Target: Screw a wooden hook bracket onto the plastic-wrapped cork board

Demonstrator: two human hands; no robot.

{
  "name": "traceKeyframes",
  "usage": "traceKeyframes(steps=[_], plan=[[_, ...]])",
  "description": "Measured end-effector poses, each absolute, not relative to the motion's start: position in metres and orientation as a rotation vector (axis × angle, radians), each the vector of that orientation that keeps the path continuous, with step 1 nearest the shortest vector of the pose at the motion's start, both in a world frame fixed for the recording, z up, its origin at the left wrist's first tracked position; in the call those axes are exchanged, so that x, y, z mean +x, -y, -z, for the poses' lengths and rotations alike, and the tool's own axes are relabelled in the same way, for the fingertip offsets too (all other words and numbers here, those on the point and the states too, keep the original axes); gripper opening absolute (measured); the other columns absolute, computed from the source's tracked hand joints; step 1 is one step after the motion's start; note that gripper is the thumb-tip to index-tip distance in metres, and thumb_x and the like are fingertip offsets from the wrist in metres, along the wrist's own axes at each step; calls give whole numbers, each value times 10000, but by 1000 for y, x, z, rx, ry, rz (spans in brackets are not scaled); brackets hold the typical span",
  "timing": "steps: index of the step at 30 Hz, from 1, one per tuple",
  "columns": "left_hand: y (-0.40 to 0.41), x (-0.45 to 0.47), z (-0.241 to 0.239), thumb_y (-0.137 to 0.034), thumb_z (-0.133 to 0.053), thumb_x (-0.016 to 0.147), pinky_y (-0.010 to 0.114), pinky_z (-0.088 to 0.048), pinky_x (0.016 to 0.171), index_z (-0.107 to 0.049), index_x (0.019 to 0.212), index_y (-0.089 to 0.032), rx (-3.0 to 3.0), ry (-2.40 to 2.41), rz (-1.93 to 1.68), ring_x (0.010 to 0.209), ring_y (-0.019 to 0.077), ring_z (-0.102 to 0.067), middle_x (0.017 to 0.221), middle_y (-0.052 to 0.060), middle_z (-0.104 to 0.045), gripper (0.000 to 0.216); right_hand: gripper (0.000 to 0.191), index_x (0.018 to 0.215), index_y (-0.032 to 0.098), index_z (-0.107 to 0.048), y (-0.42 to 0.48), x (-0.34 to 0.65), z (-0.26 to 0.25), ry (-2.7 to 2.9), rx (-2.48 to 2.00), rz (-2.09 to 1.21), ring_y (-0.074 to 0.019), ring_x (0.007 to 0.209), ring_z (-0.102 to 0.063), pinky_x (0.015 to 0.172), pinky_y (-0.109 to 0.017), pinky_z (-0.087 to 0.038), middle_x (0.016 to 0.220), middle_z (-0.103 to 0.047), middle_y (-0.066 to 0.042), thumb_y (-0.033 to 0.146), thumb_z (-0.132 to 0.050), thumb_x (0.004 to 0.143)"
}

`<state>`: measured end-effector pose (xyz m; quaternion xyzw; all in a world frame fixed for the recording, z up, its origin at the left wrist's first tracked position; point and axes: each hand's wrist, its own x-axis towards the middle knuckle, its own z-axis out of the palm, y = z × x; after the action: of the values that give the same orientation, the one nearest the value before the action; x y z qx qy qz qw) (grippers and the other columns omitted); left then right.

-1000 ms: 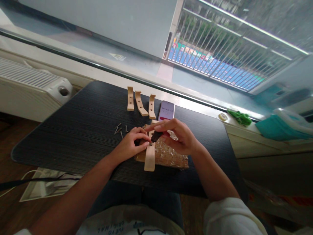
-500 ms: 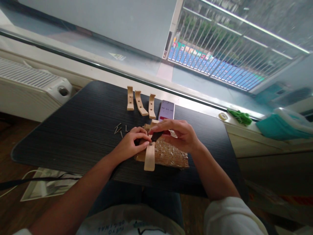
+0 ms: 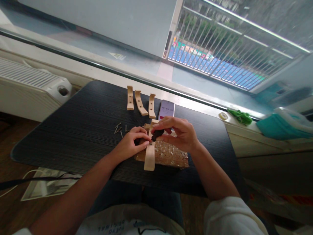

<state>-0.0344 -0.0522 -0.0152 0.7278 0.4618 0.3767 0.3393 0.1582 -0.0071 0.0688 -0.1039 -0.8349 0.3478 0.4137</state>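
A pale wooden hook piece point(image 3: 149, 159) lies across a wrapped brown board point(image 3: 171, 155) near the front of the black table point(image 3: 73, 130). My left hand point(image 3: 129, 143) is closed, its fingertips pinching something small on the hook piece, probably a screw. My right hand point(image 3: 179, 133) is closed round a small black and red tool point(image 3: 156, 134) whose tip meets the wood beside my left fingertips.
Three more wooden hook pieces point(image 3: 140, 102) lie side by side at the table's far edge, with a phone point(image 3: 167, 109) to their right. Several loose screws point(image 3: 119, 128) lie left of my hands. A radiator point(image 3: 31, 85) stands at the left, and a window sill runs behind.
My right hand has turned slightly round the tool and lifted a little. My left hand and the wooden piece have stayed put.
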Motion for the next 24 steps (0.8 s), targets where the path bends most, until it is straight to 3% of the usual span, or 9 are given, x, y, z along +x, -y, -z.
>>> traceKeyframes(steps=[24], plan=[[52, -35, 14, -304, -610, 775, 408, -461, 923, -732, 831, -214, 1882, -1212, -976, 1011, 255, -563, 965, 54, -622, 162, 287, 961, 203, -645, 5, 152, -61, 2016, -232, -802, -50, 595, -453, 498, -201, -358, 756, -606, 34, 299, -776, 724]])
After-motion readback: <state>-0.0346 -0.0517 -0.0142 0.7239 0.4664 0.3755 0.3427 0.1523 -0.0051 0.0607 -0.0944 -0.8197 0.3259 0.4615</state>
